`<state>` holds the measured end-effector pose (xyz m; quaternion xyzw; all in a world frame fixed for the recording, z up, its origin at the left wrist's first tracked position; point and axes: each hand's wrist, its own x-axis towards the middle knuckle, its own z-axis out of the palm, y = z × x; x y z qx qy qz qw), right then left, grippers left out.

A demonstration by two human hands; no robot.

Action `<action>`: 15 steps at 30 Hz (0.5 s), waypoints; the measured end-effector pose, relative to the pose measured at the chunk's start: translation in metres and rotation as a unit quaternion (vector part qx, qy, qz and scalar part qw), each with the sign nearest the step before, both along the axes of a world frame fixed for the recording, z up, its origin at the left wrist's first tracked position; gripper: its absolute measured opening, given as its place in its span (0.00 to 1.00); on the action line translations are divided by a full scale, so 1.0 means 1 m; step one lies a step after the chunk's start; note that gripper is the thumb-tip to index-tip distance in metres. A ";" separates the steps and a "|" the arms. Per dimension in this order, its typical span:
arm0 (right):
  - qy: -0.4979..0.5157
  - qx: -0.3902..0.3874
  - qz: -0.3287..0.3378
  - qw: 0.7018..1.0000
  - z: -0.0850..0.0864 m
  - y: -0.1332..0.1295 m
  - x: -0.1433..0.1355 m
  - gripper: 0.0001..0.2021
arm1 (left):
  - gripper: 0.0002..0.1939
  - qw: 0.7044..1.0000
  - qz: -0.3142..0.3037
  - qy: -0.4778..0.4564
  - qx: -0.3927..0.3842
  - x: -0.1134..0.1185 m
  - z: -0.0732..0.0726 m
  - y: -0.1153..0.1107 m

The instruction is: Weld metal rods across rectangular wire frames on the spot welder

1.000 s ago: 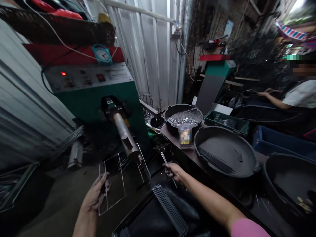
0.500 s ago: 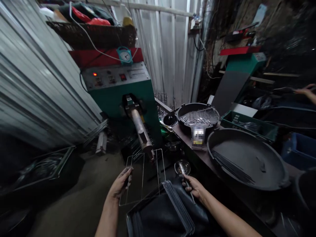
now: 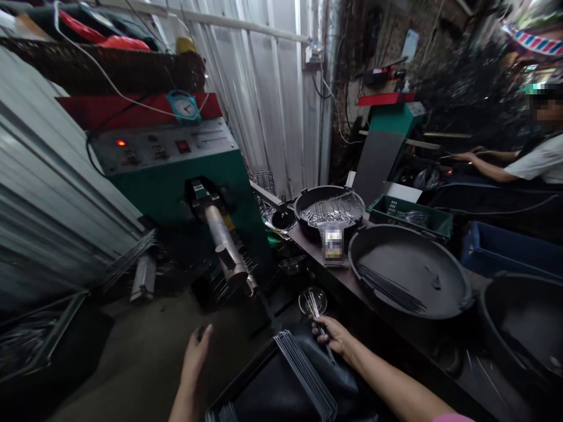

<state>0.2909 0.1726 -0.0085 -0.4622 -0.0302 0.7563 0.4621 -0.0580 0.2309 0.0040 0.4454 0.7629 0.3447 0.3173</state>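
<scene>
My right hand (image 3: 328, 335) is closed round a small bundle of thin metal rods (image 3: 313, 306), which point up and to the left. My left hand (image 3: 196, 346) is raised at the lower left with nothing visible between thumb and fingers; a dark spot shows near its fingertips, and the fingers are partly hidden. Between my arms a stack of bent wire frames (image 3: 303, 375) lies on black sheeting over my lap. Ahead stands a green machine (image 3: 167, 193) with a lit red lamp and a metal arm (image 3: 224, 240) slanting down toward me.
A dark round pan (image 3: 409, 264) with black rods stands on the bench at right, beside a pan of metal pieces (image 3: 329, 208), a green crate (image 3: 440, 225) and a blue bin (image 3: 510, 249). A small bowl (image 3: 313, 300) is behind my right hand. Another person (image 3: 543, 155) works at far right.
The wire frame that my left hand held is out of that hand and no longer visible. My left hand has moved down and left. The view has turned right, bringing the other person into sight.
</scene>
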 end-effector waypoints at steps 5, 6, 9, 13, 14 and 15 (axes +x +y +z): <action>0.023 0.035 -0.004 0.999 0.008 0.006 0.008 0.03 | 0.25 0.992 -0.092 0.010 -0.090 -0.014 -0.012 -0.072; 0.027 0.049 -0.009 0.998 0.011 0.007 0.008 0.04 | 0.25 0.991 -0.092 0.010 -0.101 -0.012 -0.013 -0.086; 0.025 0.104 -0.025 0.994 0.023 0.009 0.008 0.08 | 0.25 0.990 -0.100 -0.001 -0.103 0.000 -0.010 -0.119; -0.006 0.158 -0.039 0.987 0.038 0.005 0.007 0.10 | 0.26 0.993 -0.078 0.023 -0.088 0.015 -0.003 -0.132; -0.009 0.167 -0.044 0.985 0.041 0.002 0.007 0.10 | 0.25 0.993 -0.069 0.031 -0.086 0.017 -0.002 -0.132; -0.009 0.174 -0.050 0.984 0.044 0.000 0.007 0.10 | 0.23 0.994 -0.063 0.037 -0.082 0.018 -0.001 -0.132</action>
